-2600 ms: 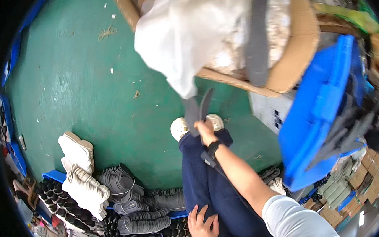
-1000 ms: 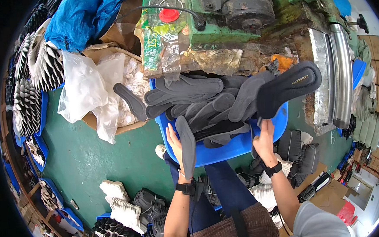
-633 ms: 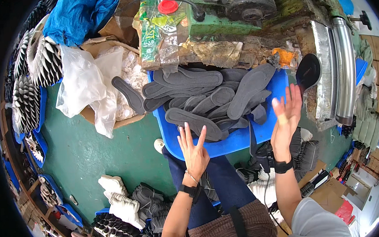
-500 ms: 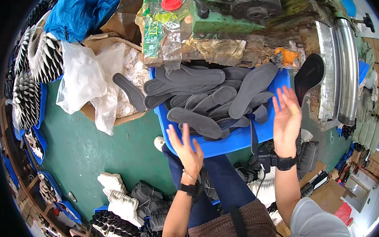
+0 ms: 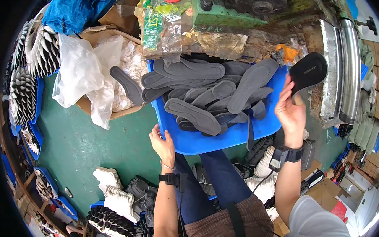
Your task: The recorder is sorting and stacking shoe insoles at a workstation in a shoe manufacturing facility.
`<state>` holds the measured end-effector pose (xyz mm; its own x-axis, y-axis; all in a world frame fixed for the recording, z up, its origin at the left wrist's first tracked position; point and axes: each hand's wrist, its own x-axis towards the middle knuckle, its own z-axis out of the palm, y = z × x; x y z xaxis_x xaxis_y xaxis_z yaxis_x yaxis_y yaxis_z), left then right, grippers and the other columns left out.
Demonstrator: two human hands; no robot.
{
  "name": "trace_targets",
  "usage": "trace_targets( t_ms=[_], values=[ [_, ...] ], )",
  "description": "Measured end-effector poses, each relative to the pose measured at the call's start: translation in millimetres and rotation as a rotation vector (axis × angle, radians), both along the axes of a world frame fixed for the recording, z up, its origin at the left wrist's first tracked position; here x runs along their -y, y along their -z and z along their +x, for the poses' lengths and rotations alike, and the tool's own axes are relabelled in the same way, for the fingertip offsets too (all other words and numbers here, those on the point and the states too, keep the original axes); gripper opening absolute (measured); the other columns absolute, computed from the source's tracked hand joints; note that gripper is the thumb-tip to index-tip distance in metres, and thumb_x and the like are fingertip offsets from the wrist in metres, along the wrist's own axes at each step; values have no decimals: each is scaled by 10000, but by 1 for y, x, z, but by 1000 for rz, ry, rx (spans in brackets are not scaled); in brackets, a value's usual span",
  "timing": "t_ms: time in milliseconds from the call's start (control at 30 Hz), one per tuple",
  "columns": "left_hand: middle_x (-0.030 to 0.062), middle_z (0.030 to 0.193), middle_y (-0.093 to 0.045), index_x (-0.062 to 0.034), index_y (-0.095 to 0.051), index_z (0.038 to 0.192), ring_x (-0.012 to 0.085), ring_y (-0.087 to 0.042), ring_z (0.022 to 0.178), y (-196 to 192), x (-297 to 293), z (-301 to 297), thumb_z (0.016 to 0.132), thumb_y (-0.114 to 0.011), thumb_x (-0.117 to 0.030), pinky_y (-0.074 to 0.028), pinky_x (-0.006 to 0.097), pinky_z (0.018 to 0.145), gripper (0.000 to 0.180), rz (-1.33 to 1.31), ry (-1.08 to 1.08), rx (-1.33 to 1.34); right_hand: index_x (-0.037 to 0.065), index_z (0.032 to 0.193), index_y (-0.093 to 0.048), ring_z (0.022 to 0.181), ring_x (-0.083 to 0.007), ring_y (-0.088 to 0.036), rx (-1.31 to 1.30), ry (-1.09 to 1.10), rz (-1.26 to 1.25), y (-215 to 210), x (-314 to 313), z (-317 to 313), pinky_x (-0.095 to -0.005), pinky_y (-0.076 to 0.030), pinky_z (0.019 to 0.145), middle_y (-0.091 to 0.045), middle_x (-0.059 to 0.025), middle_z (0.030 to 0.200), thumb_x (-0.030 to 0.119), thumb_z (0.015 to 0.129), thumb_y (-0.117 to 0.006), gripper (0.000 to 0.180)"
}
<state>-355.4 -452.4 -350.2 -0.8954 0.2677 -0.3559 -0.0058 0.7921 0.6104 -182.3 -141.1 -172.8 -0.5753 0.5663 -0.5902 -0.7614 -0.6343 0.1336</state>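
A blue plastic tub (image 5: 187,148) sits in front of me, piled with grey insoles (image 5: 193,116). My left hand (image 5: 162,145) grips its near left corner, thumb on the inner side and fingers bent around the rim. At the tub's right side, my right hand (image 5: 292,114) has its fingers raised around the lower end of a black insole (image 5: 310,71). That insole tilts up to the right, its broad end beside the machine's edge. Part of its lower end is hidden by my fingers.
Behind the tub stands a green machine (image 5: 231,16) on a worn bench, with a shiny metal roller (image 5: 347,72) at right. A carton with clear plastic (image 5: 76,75) and a loose grey insole (image 5: 127,85) are at left. Stacked white pieces (image 5: 118,196) lie below.
My left hand has moved left and down onto the tub's corner. My right hand has closed around the black insole's lower end, and the insole has turned to lean further right.
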Motion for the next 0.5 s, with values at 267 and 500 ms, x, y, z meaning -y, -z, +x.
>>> trace_targets(
  t_ms=[267,500],
  values=[
    [121,938,-588,-13,-584,1133,242,-587,786,10,-4,-14,804,-640,-73,-486,362,744,339,30,8,3,1,1267,-459,1146,-291,-531,1174,-509,394,67,50,44,-425,-497,950,-523,-169,1247,131,869,-678,473],
    [111,906,-654,-34,-597,1132,218,-618,770,18,-15,-33,810,-670,-117,-508,354,718,340,28,15,32,-25,1379,-356,1274,-313,-419,1849,-428,991,95,6,85,-416,-327,1072,-417,-241,1370,316,848,-709,724]
  ],
)
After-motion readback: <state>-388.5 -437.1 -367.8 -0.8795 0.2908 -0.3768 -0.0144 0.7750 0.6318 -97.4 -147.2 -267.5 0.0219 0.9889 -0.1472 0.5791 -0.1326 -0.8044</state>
